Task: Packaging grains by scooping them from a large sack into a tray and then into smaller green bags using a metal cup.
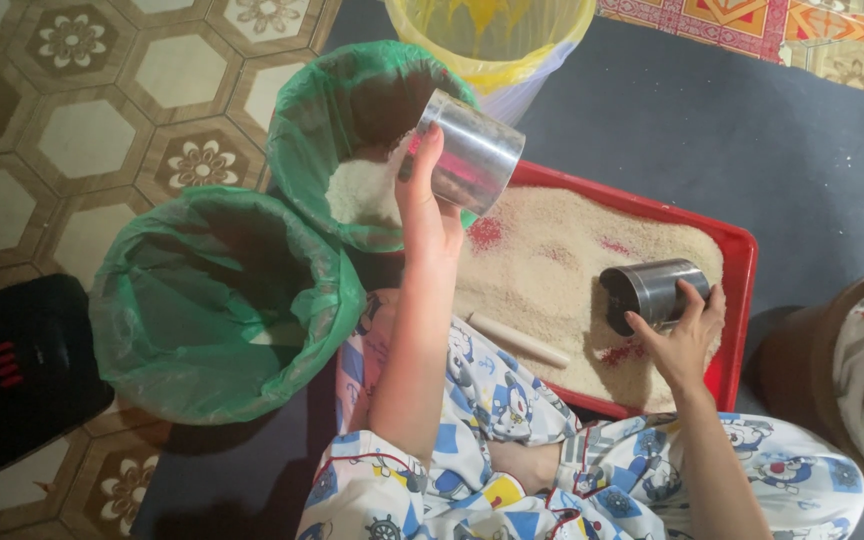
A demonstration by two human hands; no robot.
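Brown floor tiles (82, 140) with flower shapes lie off to the left, and a dark blue mat (752, 150) covers the floor under the work. On the mat sits a flat red plastic tray (742, 250), filled with pale, grainy rice (552, 270).

The left hand (427, 215) has its grip pressed around a shiny round metal cup (472, 150). This cup is tipped on its side, its open mouth just past the fingers, over a green plastic bag with white rice in it (357, 195). To pour well here, I think the cup mouth should stay over the middle of the bag, so no grains fall on the mat, and the tipping should be slow.

The right hand (682, 335) wraps its grip around a second shiny metal cup (652, 290). That cup lies on its side, touching the rice in the tray, just above the palm. A deep, smooth push would likely fill it best.

A bigger green plastic bag (222, 300) stands open below and left of the left hand; I cannot tell what is inside. Both bags look thin, soft and crinkly. A pale smooth stick (517, 340) lies on the rice between the two hands. A yellow plastic bin (492, 35) stands just above the tipped cup. The cups look hard, smooth and slippery, and the rice looks loose and dry.
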